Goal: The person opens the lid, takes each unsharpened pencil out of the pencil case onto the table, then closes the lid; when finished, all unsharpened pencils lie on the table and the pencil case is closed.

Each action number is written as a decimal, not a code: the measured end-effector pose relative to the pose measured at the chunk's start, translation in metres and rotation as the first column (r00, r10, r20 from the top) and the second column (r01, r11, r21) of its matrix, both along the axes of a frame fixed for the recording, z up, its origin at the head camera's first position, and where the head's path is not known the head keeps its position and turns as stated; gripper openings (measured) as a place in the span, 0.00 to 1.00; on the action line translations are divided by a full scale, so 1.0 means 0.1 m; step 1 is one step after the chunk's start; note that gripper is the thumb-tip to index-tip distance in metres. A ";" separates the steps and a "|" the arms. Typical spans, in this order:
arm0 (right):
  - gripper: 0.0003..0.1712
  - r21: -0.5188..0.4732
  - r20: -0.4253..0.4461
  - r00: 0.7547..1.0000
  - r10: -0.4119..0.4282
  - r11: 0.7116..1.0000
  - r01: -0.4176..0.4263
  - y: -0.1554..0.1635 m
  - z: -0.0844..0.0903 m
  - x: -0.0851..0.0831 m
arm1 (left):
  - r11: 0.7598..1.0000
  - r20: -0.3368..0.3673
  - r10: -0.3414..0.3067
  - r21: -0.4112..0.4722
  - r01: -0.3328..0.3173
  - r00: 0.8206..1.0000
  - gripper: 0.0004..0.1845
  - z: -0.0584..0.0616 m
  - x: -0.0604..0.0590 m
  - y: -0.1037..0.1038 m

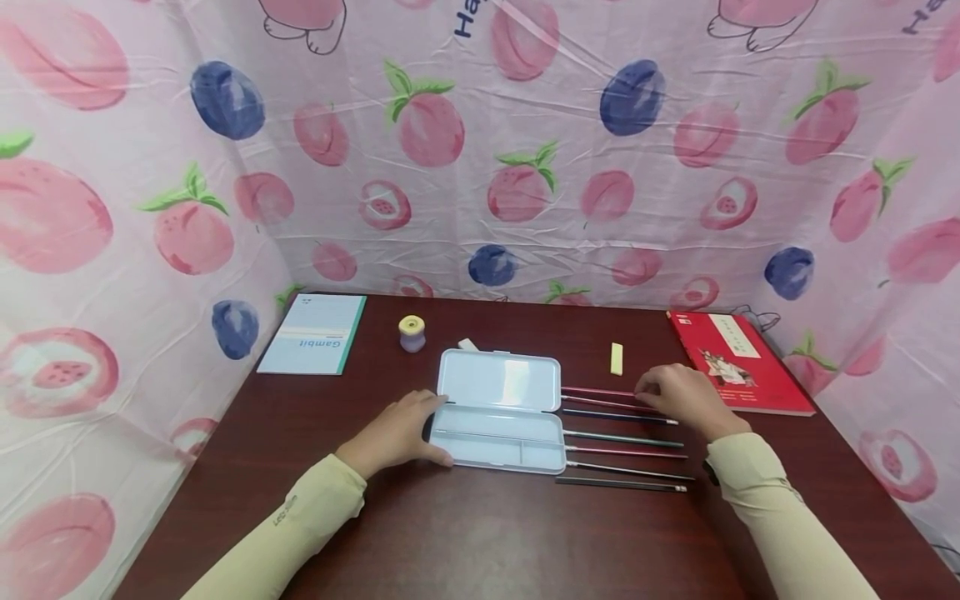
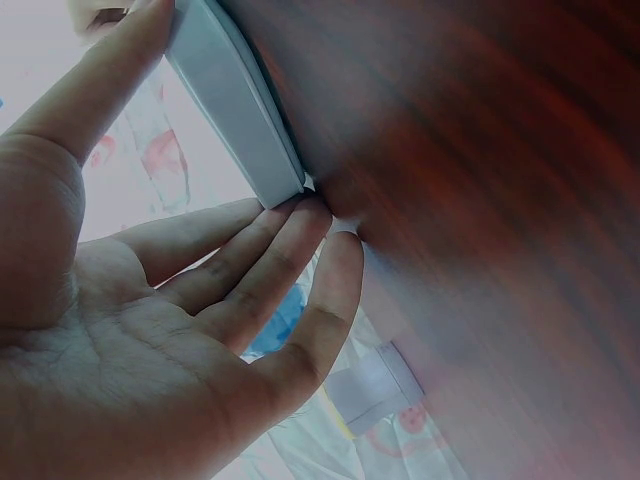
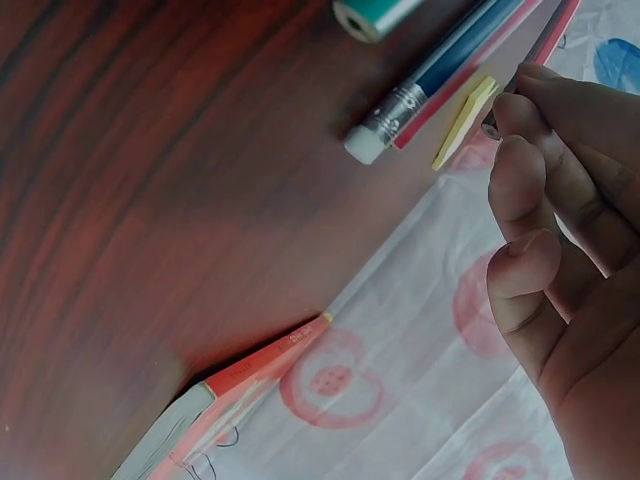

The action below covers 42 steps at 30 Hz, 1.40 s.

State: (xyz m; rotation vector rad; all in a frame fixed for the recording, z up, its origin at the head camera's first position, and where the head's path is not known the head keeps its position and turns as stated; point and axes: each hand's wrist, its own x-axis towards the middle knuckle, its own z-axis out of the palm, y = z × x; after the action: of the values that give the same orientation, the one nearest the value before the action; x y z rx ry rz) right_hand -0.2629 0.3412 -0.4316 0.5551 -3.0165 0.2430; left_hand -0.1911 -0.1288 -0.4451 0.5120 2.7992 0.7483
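Note:
An open white pencil case (image 1: 498,408) lies in the middle of the dark wooden table (image 1: 480,533). My left hand (image 1: 401,429) rests against its left end. In the left wrist view the straight fingers (image 2: 290,250) touch the case's corner (image 2: 235,110) and the thumb lies along its top. Several pencils (image 1: 622,439) lie in a row right of the case. My right hand (image 1: 678,396) is over the farthest ones. In the right wrist view its curled fingertips (image 3: 510,115) pinch the end of a red pencil (image 3: 555,30), beside a blue pencil (image 3: 440,75) with an eraser tip.
A light blue notebook (image 1: 311,333) lies at the back left and a red book (image 1: 738,362) at the back right. A small purple sharpener (image 1: 412,333), a white eraser (image 1: 467,343) and a yellow eraser (image 1: 617,358) sit behind the case. Fruit-print cloth (image 1: 525,167) walls three sides.

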 end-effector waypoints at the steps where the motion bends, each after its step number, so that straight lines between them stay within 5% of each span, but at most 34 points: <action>1: 0.06 -0.002 -0.001 1.000 0.004 1.000 -0.004 0.00 0.00 0.00 | 1.000 0.000 0.000 0.000 0.000 1.000 0.53 0.00 0.00 0.00; 29: 0.08 0.004 -0.028 0.999 -0.029 1.000 0.029 -0.10 -0.02 0.01 | 1.000 0.007 -0.002 0.004 0.002 1.000 0.53 0.01 0.00 0.00; 42: 0.08 -0.122 -0.154 0.972 0.179 0.973 -0.198 -0.89 0.05 0.39 | 1.000 0.011 0.001 0.000 -0.001 1.000 0.54 0.00 0.01 0.00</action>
State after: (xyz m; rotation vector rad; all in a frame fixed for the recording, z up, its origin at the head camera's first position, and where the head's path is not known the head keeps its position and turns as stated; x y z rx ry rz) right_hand -0.2237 0.2525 -0.4261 0.8102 -2.7845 0.3993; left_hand -0.1903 -0.1286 -0.4446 0.5051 2.7899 0.7494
